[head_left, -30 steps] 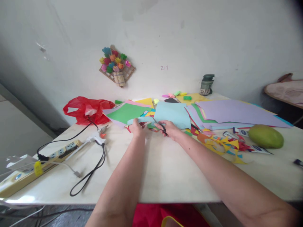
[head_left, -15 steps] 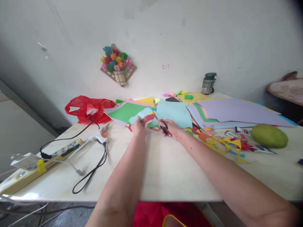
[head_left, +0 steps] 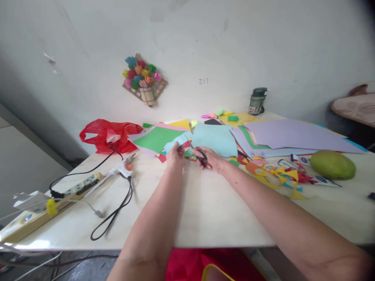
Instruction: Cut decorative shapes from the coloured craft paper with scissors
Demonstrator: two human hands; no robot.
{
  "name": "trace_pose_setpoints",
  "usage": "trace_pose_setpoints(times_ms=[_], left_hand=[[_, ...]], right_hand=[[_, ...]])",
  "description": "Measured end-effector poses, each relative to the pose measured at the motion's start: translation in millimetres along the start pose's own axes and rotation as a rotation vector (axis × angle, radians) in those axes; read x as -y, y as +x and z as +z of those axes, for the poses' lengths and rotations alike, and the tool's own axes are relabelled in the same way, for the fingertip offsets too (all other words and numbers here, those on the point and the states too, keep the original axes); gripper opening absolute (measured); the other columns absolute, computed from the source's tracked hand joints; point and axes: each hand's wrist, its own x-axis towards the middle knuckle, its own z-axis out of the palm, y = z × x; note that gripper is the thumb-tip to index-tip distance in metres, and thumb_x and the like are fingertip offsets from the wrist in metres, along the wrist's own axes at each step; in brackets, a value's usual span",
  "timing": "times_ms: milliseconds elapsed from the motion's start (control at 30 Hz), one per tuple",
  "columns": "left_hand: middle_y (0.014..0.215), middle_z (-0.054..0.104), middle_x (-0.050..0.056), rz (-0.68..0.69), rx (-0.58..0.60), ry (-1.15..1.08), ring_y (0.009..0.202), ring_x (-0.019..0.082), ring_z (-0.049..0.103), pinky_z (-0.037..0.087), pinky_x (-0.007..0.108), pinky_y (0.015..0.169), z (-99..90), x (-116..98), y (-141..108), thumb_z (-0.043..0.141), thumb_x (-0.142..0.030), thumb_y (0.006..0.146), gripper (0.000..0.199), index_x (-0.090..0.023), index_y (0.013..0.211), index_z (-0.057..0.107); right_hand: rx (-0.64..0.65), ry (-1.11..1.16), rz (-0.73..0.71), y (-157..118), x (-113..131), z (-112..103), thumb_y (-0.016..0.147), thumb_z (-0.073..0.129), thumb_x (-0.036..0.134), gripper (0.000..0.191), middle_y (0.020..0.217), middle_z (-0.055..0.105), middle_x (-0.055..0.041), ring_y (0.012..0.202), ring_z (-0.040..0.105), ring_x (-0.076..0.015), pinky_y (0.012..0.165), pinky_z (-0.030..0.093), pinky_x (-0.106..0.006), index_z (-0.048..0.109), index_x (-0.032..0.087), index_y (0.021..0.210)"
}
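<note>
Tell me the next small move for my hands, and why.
Perhaps bring the scissors to the edge of the blue piece: your left hand holds it, and your right hand holds the scissors pointing toward it.

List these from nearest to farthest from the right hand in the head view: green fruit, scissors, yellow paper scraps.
1. Scissors: held in the right hand.
2. Yellow paper scraps: to its right.
3. Green fruit: farther right.
</note>
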Motion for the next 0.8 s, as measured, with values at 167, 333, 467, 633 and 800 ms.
trace_pose_setpoints(times_ms=[167,333,467,633,800], left_hand=[[0.069,0.063,0.003,0.018,0.041,-0.008,0.056,0.011,0.062,0.052,0.021,0.059,-0.3,2,0,0.058,-0.007,0.072,0.004,-0.01,0.075,0.057],[0.071,0.065,0.005,0.0,0.092,0.007,0.064,0.014,0.066,0.053,0.025,0.065,0.3,4,0,0.056,-0.007,0.073,0.006,-0.011,0.079,0.058],[0.07,0.065,0.006,-0.019,0.093,0.012,0.064,0.016,0.066,0.053,0.026,0.065,1.9,7,-1,0.056,-0.007,0.074,0.006,-0.01,0.079,0.058],[0.067,0.065,0.007,-0.052,0.121,0.022,0.061,0.016,0.065,0.053,0.024,0.061,4.2,10,-2,0.054,-0.008,0.075,0.006,-0.009,0.08,0.058],[0.064,0.064,0.007,-0.064,0.127,0.013,0.059,0.016,0.065,0.053,0.023,0.058,5.4,12,-3,0.054,-0.008,0.074,0.005,-0.007,0.078,0.058]], right_hand=[[-0.007,0.003,-0.001,1,-1,0,0.077,0.058,0.047,0.052,0.05,0.055,0.004,0.033,0.048,-0.0069,0.028,0.022,-0.015,0.045,0.014,0.114],[-0.039,0.006,0.011,2,-1,1,0.076,0.059,0.044,0.047,0.049,0.055,0.0044,0.032,0.046,-0.0064,0.027,0.022,-0.015,0.046,0.015,0.112],[-0.056,0.016,0.026,2,0,2,0.075,0.061,0.044,0.049,0.049,0.055,0.0049,0.033,0.046,-0.006,0.028,0.023,-0.014,0.046,0.017,0.113],[-0.088,0.013,0.045,-1,3,3,0.073,0.064,0.042,0.054,0.048,0.054,0.0053,0.033,0.045,-0.006,0.029,0.024,-0.014,0.045,0.016,0.115],[-0.09,-0.001,0.025,0,1,2,0.074,0.063,0.043,0.054,0.05,0.055,0.0051,0.033,0.046,-0.0061,0.029,0.024,-0.015,0.045,0.016,0.116]])
